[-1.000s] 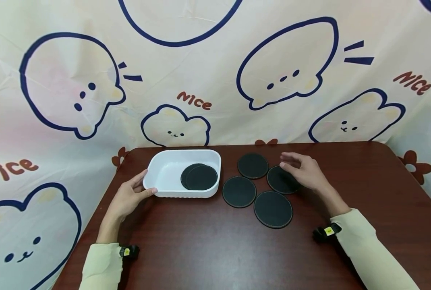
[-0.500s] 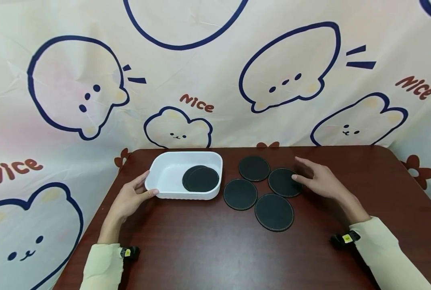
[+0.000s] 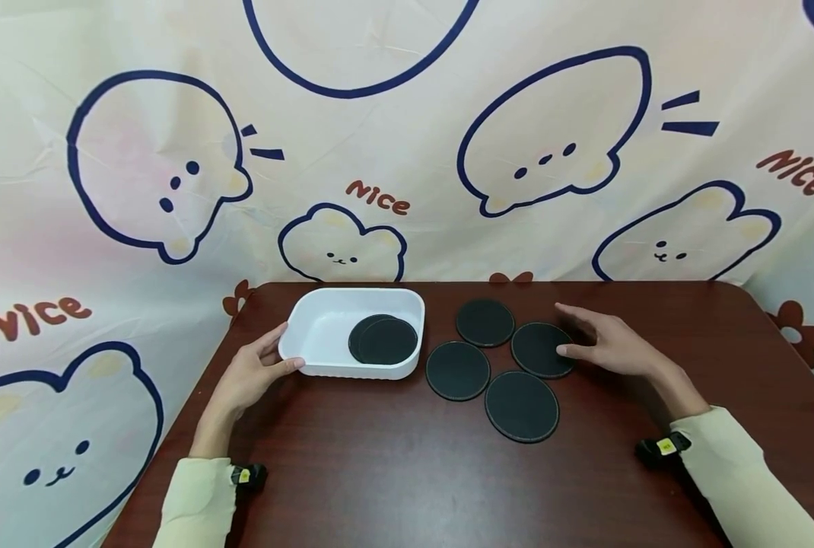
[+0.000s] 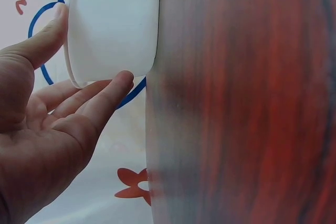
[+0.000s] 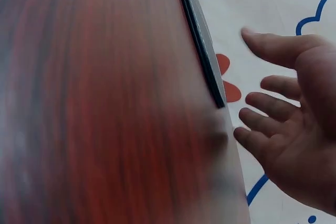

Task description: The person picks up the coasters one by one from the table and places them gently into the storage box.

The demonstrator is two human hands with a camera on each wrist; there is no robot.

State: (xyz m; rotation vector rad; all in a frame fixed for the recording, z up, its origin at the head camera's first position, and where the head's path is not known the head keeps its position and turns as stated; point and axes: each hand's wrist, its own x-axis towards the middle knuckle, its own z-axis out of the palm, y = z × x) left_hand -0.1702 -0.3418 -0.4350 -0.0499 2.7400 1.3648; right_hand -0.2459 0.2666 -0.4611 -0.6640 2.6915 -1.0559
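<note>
My left hand point(image 3: 246, 377) holds the left end of a white plastic tray point(image 3: 314, 339). In the left wrist view its thumb lies at the rim and the fingers reach round the tray's corner. Inside the tray, to the right, two black round coasters point(image 3: 389, 340) overlap. Just right of it lie the back coaster point(image 3: 485, 323), the left coaster point(image 3: 458, 371), the front coaster point(image 3: 522, 406) and the right coaster point(image 3: 540, 350). My right hand point(image 3: 615, 346) is open with nothing in it, its thumb overlapping the right coaster's edge in the head view.
The dark wooden table point(image 3: 407, 472) stretches toward me. Behind it hangs a pale cloth point(image 3: 434, 243) printed with blue-outlined cartoon animals. In the right wrist view, the coasters point(image 5: 202, 45) appear edge-on beyond the fingers.
My right hand has drawn back to the right from over the right coaster, and its fingers have spread. The left hand stays on the tray. The head view has shifted slightly.
</note>
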